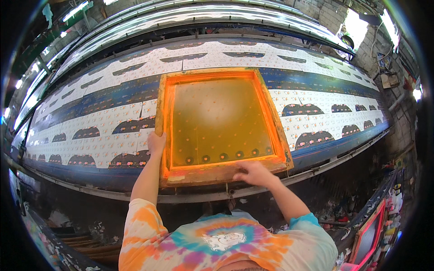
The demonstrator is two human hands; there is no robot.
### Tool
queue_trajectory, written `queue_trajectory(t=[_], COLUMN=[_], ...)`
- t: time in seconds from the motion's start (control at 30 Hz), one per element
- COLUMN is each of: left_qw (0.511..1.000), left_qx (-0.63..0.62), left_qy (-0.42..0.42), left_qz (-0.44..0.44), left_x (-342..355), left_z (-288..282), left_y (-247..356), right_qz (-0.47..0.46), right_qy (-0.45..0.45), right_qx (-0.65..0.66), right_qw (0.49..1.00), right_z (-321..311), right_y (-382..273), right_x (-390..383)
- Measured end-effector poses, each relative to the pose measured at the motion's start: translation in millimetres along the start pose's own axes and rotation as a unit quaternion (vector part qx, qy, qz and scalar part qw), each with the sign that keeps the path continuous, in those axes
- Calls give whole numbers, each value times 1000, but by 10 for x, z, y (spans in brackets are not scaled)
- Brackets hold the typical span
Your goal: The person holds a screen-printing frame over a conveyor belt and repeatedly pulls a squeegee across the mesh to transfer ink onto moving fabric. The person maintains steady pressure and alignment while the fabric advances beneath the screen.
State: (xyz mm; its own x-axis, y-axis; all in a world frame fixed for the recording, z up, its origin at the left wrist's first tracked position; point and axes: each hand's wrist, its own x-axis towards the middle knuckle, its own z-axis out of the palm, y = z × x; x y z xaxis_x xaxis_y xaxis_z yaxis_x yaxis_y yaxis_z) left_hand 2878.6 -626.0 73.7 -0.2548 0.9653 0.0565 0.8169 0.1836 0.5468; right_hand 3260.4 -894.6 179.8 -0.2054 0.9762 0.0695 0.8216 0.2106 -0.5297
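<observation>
A wooden screen-printing frame (285, 142) with orange-stained inner edges lies on the long printing table in front of me. Its mesh (217, 122) is yellow-olive and see-through, with small orange dots and a row of dark round marks near the close edge. My left hand (157, 142) is closed round the frame's left side. On the near bar, right of its middle, my right hand (255, 175) rests with bent fingers over the wood. Printed white fabric pieces (99, 147) with small orange motifs lie flat on both sides of the frame.
The dark blue table (312, 80) runs far left and right, with a metal rail (199, 198) along its near edge. Further long tables (149, 22) stand behind it. A red-pink frame (370, 235) leans at the lower right among containers. A block wall (334, 18) stands at the back right.
</observation>
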Motion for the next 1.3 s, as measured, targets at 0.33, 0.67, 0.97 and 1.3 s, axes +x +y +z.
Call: queue_trajectory(t=[0.33,0.67,0.97,1.3], left_qw=[1000,1000,998,997], left_qx=[4,8,51,33], left_qy=[15,10,22,52], left_qz=[-13,-12,20,56], left_x=[9,54,185,-316], left_z=[4,4,-445,44], left_y=[66,-21,493,1709], right_qz=[347,301,296,235], right_qy=[101,129,159,224], right_qx=[-39,-88,-58,-93], right_qw=[932,941,940,941], right_z=[-731,-660,-712,-2032], right_y=[2180,2402,2509,3355], right_x=[270,310,281,-99])
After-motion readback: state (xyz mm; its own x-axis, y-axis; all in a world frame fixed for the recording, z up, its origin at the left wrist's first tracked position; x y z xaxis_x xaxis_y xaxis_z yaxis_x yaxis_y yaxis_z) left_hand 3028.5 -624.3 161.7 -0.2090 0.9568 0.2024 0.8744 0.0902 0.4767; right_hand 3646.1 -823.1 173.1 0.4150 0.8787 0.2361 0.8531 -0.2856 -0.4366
